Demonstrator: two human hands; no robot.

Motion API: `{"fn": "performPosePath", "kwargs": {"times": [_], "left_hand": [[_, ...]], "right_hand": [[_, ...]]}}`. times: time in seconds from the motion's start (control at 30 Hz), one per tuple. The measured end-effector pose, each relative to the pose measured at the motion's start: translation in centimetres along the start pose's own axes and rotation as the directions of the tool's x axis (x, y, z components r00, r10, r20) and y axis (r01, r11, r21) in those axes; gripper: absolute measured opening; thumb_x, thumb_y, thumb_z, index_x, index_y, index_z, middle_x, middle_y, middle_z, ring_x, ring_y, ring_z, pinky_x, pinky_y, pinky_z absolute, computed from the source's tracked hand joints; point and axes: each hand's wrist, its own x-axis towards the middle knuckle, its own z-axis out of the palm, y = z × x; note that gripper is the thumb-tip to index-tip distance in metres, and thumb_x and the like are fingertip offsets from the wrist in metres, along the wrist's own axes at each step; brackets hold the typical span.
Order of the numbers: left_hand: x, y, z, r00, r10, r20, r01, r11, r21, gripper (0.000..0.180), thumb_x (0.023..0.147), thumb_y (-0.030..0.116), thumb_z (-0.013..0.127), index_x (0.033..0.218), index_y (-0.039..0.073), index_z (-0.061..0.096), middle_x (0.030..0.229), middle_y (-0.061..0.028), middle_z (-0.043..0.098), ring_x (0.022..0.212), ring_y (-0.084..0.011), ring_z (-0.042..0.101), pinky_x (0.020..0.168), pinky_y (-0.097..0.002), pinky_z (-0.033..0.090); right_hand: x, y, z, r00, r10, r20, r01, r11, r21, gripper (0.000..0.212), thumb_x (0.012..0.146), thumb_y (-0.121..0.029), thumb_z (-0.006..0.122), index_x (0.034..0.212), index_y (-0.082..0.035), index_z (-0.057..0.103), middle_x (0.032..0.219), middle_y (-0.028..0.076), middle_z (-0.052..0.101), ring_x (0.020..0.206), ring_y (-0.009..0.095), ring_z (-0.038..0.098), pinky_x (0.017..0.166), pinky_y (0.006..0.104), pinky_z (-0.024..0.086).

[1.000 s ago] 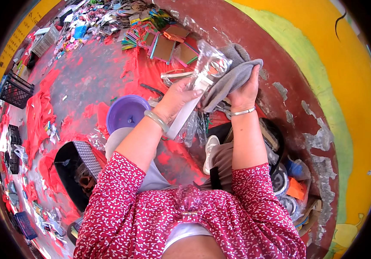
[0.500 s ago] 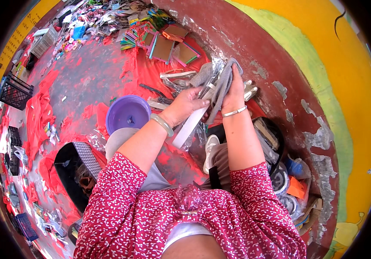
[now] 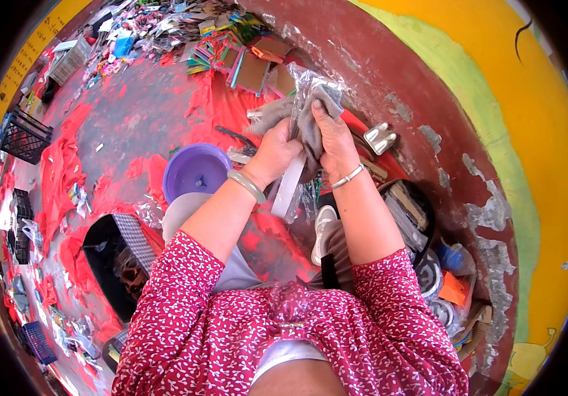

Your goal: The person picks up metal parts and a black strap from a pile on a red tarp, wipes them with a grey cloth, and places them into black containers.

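Both my hands are raised in front of me, close together. My left hand [image 3: 276,153] is closed round a long flat white strip [image 3: 288,191] in a clear plastic sleeve, whose loose end hangs below the fist. My right hand [image 3: 337,142] grips a grey cloth [image 3: 312,132], thumb on top, pressing it against the upper part of the strip. Crinkled clear plastic [image 3: 305,78] stands up above the cloth. What lies under the cloth is hidden.
A purple basin [image 3: 196,173] sits left of my hands. An open black bag [image 3: 109,264] lies nearer left, another black bag [image 3: 406,214] at right. Beyond are coloured boards [image 3: 251,71] and a heap of small goods [image 3: 158,33]. A peeling red wall [image 3: 423,99] curves along the right.
My right hand and the cloth have come down and left, nearer my left hand. The thumb now lies over the cloth. The strip's lower end has shifted slightly right and up.
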Motion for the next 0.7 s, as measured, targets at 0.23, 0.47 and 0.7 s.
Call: {"fn": "performPosePath", "kwargs": {"times": [0.23, 0.47, 0.7], "left_hand": [[0.8, 1.5, -2.1, 0.976, -0.129, 0.173, -0.026, 0.724, 0.689, 0.022, 0.083, 0.012, 0.05, 0.099, 0.0, 0.058, 0.095, -0.0068, 0.06, 0.088, -0.0155, 0.057, 0.076, -0.028, 0.046], [2.0, 3.8, -3.5, 0.952, -0.067, -0.297, 0.032, 0.992, -0.119, 0.036, 0.086, 0.038, 0.054, 0.094, 0.004, 0.061, 0.09, -0.0063, 0.063, 0.082, -0.0152, 0.059, 0.075, -0.0302, 0.046], [1.8, 2.3, -2.9, 0.955, -0.285, -0.082, 0.216, 0.858, -0.465, 0.032, 0.086, 0.031, 0.055, 0.102, 0.004, 0.057, 0.094, -0.0056, 0.061, 0.083, -0.015, 0.059, 0.075, -0.0294, 0.047]], "right_hand": [[1.1, 1.1, -1.9, 0.999, 0.012, 0.036, -0.012, 1.0, 0.008, 0.022, 0.078, -0.014, 0.067, 0.099, -0.008, 0.061, 0.093, 0.0, 0.062, 0.082, 0.012, 0.057, 0.071, 0.027, 0.048], [0.1, -0.6, -0.8, 0.995, 0.079, 0.061, -0.072, 0.991, -0.108, 0.021, 0.08, -0.005, 0.062, 0.101, -0.005, 0.06, 0.094, 0.001, 0.062, 0.085, 0.012, 0.058, 0.07, 0.0277, 0.049], [-0.5, 1.2, 0.7, 0.931, 0.271, 0.242, -0.182, 0.924, -0.335, 0.033, 0.074, -0.004, 0.067, 0.106, -0.004, 0.057, 0.098, 0.002, 0.061, 0.089, 0.012, 0.056, 0.079, 0.0268, 0.044]]}}
